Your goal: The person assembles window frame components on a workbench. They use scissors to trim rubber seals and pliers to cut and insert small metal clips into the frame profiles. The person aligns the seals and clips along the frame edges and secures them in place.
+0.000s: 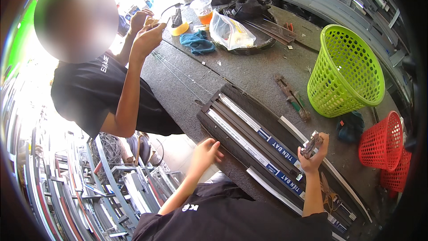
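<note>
My right hand (312,159) is closed around a small dark and silver metal fitting (311,145), raised over the long dark profile assembly (249,118). The fitting's exact kind cannot be made out. Two strips with blue and white labels (276,149) run lengthwise along the assembly, which lies slantwise across the bench. My left hand (206,157) hovers beside its near left edge, fingers loosely bent and apart, holding nothing. Scissors with orange-brown handles (329,196) lie by my right forearm, partly hidden. Beyond the assembly rest pliers (292,98) with green on the handles.
Across the bench (187,78), a co-worker (120,93) holds something small in raised hands. A green basket (345,71) and red baskets (379,140) stand at the right. Farther back are a plastic bag (232,31), blue cloth (197,42) and drink cup (203,11). Metal profiles (67,196) crowd the lower left.
</note>
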### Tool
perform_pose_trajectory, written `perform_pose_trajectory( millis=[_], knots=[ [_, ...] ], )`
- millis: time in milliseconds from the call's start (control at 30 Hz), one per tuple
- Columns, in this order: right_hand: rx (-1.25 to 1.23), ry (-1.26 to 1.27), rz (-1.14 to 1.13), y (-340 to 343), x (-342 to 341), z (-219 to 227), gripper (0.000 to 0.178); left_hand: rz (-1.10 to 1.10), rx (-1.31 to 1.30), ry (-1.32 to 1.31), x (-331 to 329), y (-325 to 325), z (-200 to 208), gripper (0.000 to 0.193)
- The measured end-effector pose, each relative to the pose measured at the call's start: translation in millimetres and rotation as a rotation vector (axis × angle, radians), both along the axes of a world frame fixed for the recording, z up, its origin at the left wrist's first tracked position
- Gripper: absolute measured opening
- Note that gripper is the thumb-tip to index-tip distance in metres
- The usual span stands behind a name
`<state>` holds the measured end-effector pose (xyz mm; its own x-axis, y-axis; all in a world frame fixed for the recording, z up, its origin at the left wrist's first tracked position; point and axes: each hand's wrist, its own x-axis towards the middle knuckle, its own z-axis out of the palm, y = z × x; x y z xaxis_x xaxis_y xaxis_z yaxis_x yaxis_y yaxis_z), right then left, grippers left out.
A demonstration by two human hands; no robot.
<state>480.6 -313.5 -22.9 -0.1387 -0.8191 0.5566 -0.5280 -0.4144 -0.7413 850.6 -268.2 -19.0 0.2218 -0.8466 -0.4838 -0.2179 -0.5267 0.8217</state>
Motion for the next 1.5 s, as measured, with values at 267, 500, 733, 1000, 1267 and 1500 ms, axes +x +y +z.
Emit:
perform_pose_trajectory(
  millis=[267,500,733,1000,1267,1500],
  knots=[
    [0.049,-0.076,0.018,0,-2,-2,0.057,0.007,0.043,0.013,3,-13,-1,0.032],
    [0.074,-0.077,0.003,-1,-2,-4,0.055,-0.087,0.101,-0.170,18,-38,-1,0.031],
    [-0.041,0.015,-0.007,-5,-2,-2,0.058,0.065,0.012,0.383,30,-23,-22,0.029],
    [0.256,0.035,-0.017,27,14,69,0.067,-0.265,0.089,0.508,59,-40,-21,0.038],
    [0.787,-1.129,0.455,130,197,76,0.071,-0.519,0.108,0.527,80,-59,-19,0.036],
    [1.203,-1.494,0.309,183,283,24,0.049,-0.632,0.155,0.470,85,-69,-14,0.034]
  ],
)
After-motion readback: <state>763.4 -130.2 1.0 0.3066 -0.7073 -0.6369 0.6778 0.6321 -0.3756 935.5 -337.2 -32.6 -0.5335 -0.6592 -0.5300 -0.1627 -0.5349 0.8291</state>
